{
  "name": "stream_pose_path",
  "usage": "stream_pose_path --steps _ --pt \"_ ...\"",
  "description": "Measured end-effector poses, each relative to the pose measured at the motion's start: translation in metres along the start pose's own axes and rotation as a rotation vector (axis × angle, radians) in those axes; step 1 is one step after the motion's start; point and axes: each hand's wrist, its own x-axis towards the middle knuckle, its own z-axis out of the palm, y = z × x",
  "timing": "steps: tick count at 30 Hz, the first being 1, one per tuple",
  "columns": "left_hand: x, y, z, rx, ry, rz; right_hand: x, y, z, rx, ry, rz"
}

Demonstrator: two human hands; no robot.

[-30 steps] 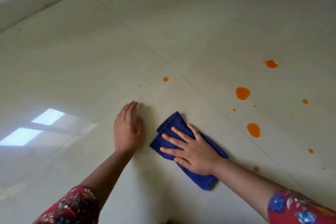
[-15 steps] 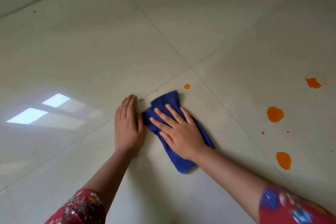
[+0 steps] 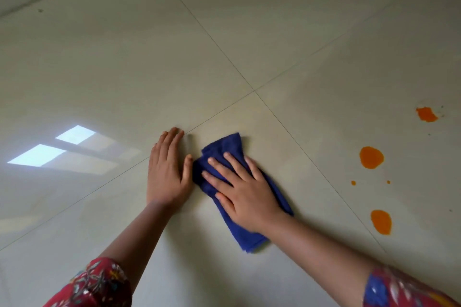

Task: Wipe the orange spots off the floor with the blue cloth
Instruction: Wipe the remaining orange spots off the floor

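Mid-wipe: right hand (image 3: 245, 194) presses flat on cloth (image 3: 224, 147); left hand (image 3: 167, 169) open, bracing on floor (image 3: 274, 32). Next, probably slide right to spots (image 3: 371, 157).

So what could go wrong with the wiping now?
The orange spots off to the right lie far from the blue cloth, so they may get missed. The right hand only presses flat on the folded cloth, so it could bunch or slide out. The left hand leans on glossy floor and might slip.

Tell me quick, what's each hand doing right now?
Left hand: open, flat on the floor, holding nothing.
Right hand: open, fingers spread, pressing the blue cloth down, not gripping it.
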Motion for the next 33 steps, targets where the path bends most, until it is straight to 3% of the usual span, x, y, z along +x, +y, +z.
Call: stream_pose_path --steps 3,7,9,10,12,14,15,19,20,23,25,30,31,33 --pt "-0.002 0.000 -0.001 0.011 -0.059 0.108 0.054 0.034 -0.005 -0.027 0.002 0.003" --pt "-0.004 0.001 -0.003 0.020 -0.082 0.147 0.075 0.104 -0.019 -0.002 0.074 0.529" --pt "-0.004 0.005 -0.003 0.024 -0.080 0.146 0.043 0.094 -0.018 -0.022 0.126 0.640" --pt "-0.003 0.004 -0.003 0.028 -0.084 0.145 0.020 0.077 -0.016 -0.051 0.103 0.549" --pt "-0.002 0.003 -0.003 0.048 -0.101 0.150 -0.028 0.045 -0.011 -0.061 -0.025 0.130" --pt "-0.003 0.004 -0.001 0.068 -0.101 0.161 -0.039 0.059 -0.015 -0.041 -0.116 -0.149" --pt "-0.003 0.007 0.000 0.060 -0.088 0.154 -0.028 0.076 -0.016 -0.076 -0.090 -0.124" --pt "-0.003 0.048 0.015 -0.084 -0.031 0.046 0.030 0.113 -0.031 -0.051 0.029 0.530" --pt "-0.003 0.060 0.019 -0.121 -0.025 0.055 0.028 0.104 -0.029 -0.047 0.027 0.524" --pt "-0.006 0.086 0.032 -0.196 -0.027 0.107 -0.047 0.075 -0.024 -0.114 -0.101 0.141" --pt "-0.012 0.099 0.042 -0.219 -0.038 0.118 -0.107 0.087 -0.031 -0.136 -0.172 0.012" --pt "-0.017 0.133 0.068 -0.243 -0.087 0.149 -0.131 0.096 -0.040 -0.141 -0.119 0.281" --pt "-0.018 0.141 0.074 -0.248 -0.110 0.170 -0.142 0.084 -0.037 -0.112 -0.117 0.255" --pt "-0.019 0.151 0.080 -0.248 -0.157 0.234 -0.187 0.067 -0.027 -0.076 -0.165 0.018"
